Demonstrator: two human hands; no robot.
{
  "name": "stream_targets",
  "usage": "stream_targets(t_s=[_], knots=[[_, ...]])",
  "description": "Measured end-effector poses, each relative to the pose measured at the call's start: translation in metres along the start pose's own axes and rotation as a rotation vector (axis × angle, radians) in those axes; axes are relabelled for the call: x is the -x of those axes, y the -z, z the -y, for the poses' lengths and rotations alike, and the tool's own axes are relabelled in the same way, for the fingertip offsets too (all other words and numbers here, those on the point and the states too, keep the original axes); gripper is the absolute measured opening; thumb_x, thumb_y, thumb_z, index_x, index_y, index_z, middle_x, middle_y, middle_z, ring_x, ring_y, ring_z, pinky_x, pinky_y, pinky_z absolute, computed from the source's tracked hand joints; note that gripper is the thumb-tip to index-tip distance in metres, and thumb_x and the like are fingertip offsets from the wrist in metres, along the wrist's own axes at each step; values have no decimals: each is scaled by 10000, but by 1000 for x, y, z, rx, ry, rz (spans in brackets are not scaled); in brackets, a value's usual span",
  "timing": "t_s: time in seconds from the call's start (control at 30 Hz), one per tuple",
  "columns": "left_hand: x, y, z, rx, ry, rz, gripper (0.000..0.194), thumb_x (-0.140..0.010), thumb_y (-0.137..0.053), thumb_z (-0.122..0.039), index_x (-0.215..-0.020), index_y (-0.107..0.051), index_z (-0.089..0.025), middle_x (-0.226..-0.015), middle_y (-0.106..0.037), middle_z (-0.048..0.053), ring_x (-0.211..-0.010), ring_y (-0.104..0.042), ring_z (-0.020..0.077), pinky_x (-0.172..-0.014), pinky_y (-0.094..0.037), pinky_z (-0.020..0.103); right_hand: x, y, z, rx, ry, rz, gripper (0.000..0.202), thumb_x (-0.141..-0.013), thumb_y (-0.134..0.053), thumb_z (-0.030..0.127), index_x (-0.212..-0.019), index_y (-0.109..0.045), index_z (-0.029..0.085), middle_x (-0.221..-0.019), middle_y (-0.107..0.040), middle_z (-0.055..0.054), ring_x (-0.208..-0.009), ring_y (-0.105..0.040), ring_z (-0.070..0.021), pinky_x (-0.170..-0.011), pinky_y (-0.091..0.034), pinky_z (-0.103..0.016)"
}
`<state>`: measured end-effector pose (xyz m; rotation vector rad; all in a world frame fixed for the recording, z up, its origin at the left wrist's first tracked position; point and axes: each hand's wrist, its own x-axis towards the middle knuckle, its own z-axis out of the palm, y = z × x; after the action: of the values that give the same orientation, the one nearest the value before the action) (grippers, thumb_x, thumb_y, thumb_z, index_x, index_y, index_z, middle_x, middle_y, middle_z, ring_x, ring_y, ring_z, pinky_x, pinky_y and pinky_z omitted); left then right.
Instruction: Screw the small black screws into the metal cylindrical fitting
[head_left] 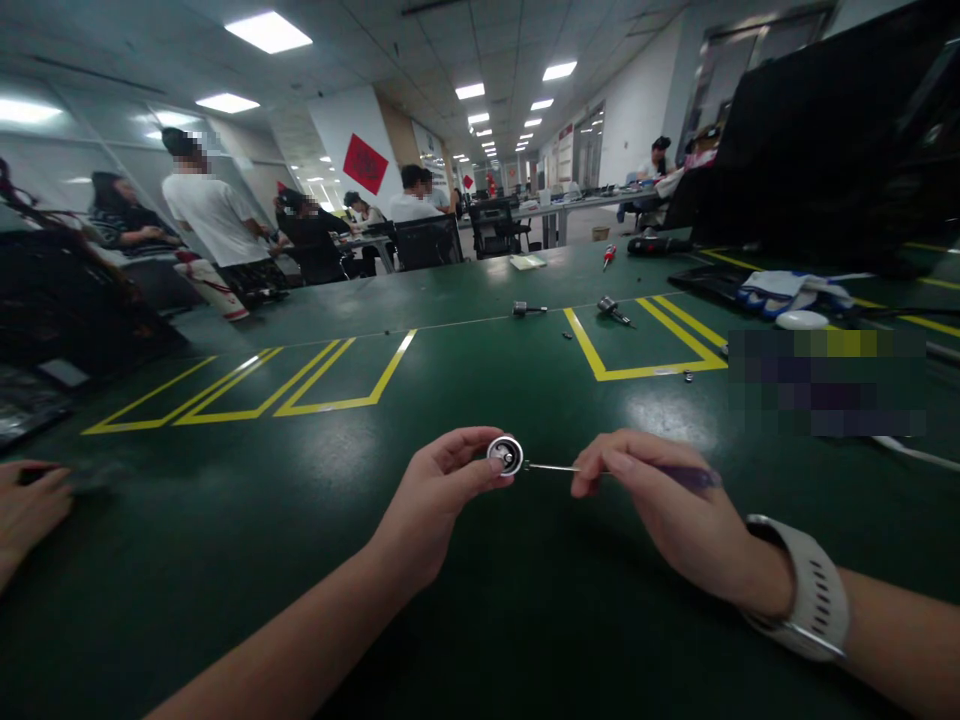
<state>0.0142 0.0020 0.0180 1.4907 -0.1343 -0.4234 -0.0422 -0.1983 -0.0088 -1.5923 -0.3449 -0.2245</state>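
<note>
Between the thumb and fingers of my left hand (442, 490) is a small round metal part (505, 456), its open face with a silver rim turned toward me. My right hand (652, 500), with a pale watch band at the wrist, is closed on a screwdriver; its purple handle (686, 477) lies in the palm. The thin shaft (553, 467) points left, and its tip is close beside the round part's right edge. Whether the tip touches the part I cannot tell. Both hands are above the green table (300, 550).
Two metal parts (529, 309) (615, 311) lie farther back, near yellow tape outlines. Beyond are a red screwdriver (609, 257) and a power tool (658, 245). Gloves (791, 292) and a white mouse (802, 320) are at right. Another person's hand (34, 508) rests at the left edge.
</note>
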Motion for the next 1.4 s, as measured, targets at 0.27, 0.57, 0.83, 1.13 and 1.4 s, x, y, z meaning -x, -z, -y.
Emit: stream_targets(t_s=[0.27,0.57,0.83,1.13,1.4], knots=[[5,-9,2,-47,-17,22,209,-685,-707,-158,-893,-685,-174,-975,-708,52,-843,-636,157,-775,-495,277,5,-11,14,306,247,89,182,-893,-441,157,-918,-621,160,-845,-648,-61,-797,-594,-154,-711,-481,-302],[8,-10,4,-120,-49,14,183,-704,-683,-155,-886,-688,-171,-912,-719,44,-793,-647,144,-724,-509,249,8,-16,14,369,291,142,160,-871,-451,87,-926,-584,158,-867,-637,-59,-829,-579,-150,-749,-474,-302],[7,-12,6,-240,-111,-22,184,-697,-646,-128,-867,-713,-155,-777,-730,24,-694,-651,123,-651,-514,212,11,-20,14,431,351,170,131,-862,-440,60,-868,-544,139,-854,-624,-70,-820,-566,-153,-734,-457,-309],[9,-13,7,-182,-91,-15,243,-673,-675,-125,-912,-708,-152,-796,-740,24,-716,-665,119,-677,-524,202,14,-20,14,509,383,176,118,-831,-464,40,-835,-516,146,-844,-609,-64,-811,-555,-157,-739,-447,-317],[7,-13,11,-186,-96,-36,228,-663,-676,-111,-886,-712,-147,-804,-739,30,-728,-668,122,-679,-528,201,15,-22,16,523,409,170,120,-823,-463,35,-828,-519,140,-824,-611,-67,-789,-557,-159,-721,-454,-318]])
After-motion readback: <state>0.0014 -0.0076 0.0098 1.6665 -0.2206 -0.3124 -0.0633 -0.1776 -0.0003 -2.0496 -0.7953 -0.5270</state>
